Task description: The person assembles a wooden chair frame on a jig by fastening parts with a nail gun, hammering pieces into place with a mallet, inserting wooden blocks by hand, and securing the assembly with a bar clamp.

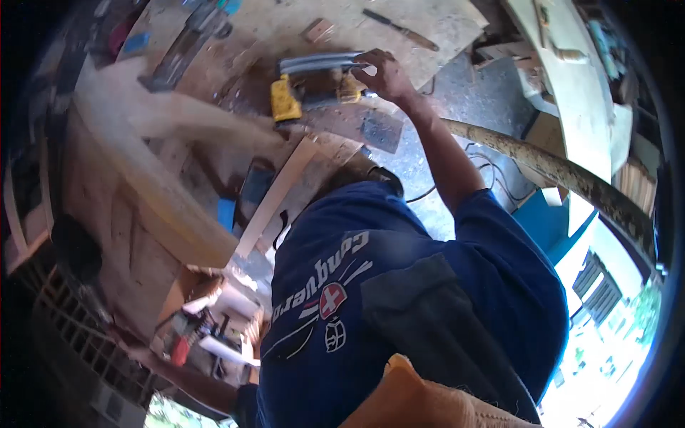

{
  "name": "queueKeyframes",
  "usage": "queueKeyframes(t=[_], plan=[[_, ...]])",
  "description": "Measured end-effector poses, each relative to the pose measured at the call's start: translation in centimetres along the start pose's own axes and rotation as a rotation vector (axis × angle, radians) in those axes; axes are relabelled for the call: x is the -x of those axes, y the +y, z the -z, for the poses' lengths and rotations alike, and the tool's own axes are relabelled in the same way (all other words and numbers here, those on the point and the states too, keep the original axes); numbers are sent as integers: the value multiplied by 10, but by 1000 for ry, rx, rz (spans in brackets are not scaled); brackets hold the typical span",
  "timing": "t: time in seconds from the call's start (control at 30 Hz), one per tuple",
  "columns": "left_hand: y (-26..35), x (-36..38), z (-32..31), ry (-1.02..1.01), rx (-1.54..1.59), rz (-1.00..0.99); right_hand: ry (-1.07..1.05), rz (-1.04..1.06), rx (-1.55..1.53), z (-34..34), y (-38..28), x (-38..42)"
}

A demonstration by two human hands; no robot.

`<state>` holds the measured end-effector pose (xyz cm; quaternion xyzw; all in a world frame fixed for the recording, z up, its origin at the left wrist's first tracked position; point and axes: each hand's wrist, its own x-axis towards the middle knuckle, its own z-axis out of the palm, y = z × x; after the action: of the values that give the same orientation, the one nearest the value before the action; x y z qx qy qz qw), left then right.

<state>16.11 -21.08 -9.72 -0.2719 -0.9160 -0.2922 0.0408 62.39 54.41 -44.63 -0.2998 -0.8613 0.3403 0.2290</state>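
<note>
My right hand (386,75) reaches out over the workbench, its fingers curled in a pinch at the right end of a yellow-and-black tool (287,101). A grey bar (319,62) runs along that tool's far side and meets my fingertips. My left hand (130,347) is stretched far out to the lower left, near a dark slatted rack (78,342). It is dim and blurred there, and its fingers do not show clearly. A long, pale curved board (153,189) stands between the left hand and the yellow tool.
A long-handled flat tool (401,30), a small wood block (318,30) and a dark metal tool (182,53) lie on the bench. A narrow wood strip (277,196) lies before my body. At right are a worn pole (549,160) and a dark cable (492,171).
</note>
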Motion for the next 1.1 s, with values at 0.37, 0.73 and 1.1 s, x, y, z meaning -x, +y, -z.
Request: queueKeyframes(t=[0.37, 0.73, 1.1], plan=[[-15, 4, 12, -59, 243, 135, -464, 246, 454, -69, -52, 2], [45, -5, -16, 103, 253, 439, -321, 262, 369, -39, 0, -29], [62, -8, -34, 134, 346, 365, -652, 449, 296, -157, -181, 60]])
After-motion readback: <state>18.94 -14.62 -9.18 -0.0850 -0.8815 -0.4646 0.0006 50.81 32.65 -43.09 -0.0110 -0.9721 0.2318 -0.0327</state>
